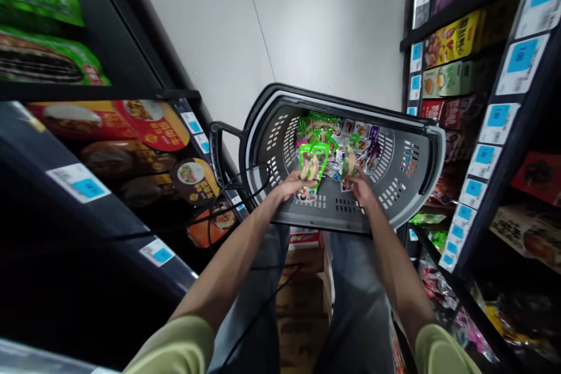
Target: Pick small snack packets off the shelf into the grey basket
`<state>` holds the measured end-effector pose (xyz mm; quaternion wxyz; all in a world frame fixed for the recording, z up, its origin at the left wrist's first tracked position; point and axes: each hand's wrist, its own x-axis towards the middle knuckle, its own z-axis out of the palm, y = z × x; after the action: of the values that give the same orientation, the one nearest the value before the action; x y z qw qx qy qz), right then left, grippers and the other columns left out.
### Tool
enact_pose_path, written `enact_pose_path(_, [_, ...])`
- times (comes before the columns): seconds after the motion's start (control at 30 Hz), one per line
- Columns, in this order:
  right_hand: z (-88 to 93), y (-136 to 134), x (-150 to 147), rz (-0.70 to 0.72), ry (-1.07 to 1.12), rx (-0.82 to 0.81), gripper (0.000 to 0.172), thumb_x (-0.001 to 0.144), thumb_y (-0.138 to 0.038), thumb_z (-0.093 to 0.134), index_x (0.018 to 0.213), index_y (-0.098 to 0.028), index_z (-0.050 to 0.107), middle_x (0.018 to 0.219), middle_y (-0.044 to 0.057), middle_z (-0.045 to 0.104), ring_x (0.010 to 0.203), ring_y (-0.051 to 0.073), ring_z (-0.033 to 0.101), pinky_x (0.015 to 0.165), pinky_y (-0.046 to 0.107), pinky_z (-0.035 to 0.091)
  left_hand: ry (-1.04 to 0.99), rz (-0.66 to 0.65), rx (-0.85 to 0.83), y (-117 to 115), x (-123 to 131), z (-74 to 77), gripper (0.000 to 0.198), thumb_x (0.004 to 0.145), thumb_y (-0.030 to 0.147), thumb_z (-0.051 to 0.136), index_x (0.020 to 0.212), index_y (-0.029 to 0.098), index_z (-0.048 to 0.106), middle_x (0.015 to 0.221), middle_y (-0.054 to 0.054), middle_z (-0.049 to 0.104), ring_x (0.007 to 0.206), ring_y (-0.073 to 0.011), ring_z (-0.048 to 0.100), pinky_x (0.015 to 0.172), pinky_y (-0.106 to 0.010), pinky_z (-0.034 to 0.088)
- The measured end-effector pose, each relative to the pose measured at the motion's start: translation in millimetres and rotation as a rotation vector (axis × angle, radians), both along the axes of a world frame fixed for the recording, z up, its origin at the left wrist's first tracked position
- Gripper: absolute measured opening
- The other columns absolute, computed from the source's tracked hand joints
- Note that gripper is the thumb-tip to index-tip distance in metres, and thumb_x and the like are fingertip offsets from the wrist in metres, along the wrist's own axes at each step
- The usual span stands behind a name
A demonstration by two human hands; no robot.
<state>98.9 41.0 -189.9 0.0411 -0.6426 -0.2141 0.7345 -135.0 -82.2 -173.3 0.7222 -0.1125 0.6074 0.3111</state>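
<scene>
In left hand [290, 186], packet [311, 165] lengthwise forward

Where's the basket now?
In the head view, the gray basket is just right of centre between the shelves, with the left hand and right hand over its near side.

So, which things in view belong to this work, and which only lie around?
In the work:
left hand holding green-edged plastic packet
right hand holding second green-edged packet
grey perforated plastic basket

Only around:
large green plastic bags
yellow cardboard box
white-and-blue price labels
</scene>
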Motion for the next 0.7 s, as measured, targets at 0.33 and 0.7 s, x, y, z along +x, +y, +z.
enact_pose_path(0.33, [16.6, -0.6, 0.2, -0.165, 0.145, -0.015, 0.042, 0.062, -0.04, 0.094, 0.088, -0.025, 0.065, 0.098, 0.0, 0.08, 0.087, 0.018, 0.074, 0.07, 0.027, 0.061, 0.099, 0.263, -0.013, 11.6, -3.8, 1.3, 0.059, 0.046, 0.037, 0.105, 0.093, 0.012, 0.078, 0.082, -0.007, 0.079, 0.074, -0.0209, 0.074, 0.073, -0.032, 0.059])
enact_pose_path(0.7, [10.6, -35.7, -67.7, 0.496, 0.231, 0.122, 0.039, 0.07, -0.057, 0.083, 0.081, -0.02, 0.082, 0.091, 0.002, 0.078, 0.087, 0.021, 0.07, 0.077, 0.031, 0.058, 0.164, 0.127, 0.056, 14.9, 1.6, 22.9, 0.065, 0.045, 0.029, 0.102, 0.102, 0.015, 0.073, 0.088, -0.006, 0.079, 0.078, -0.0205, 0.072, 0.073, -0.029, 0.056])
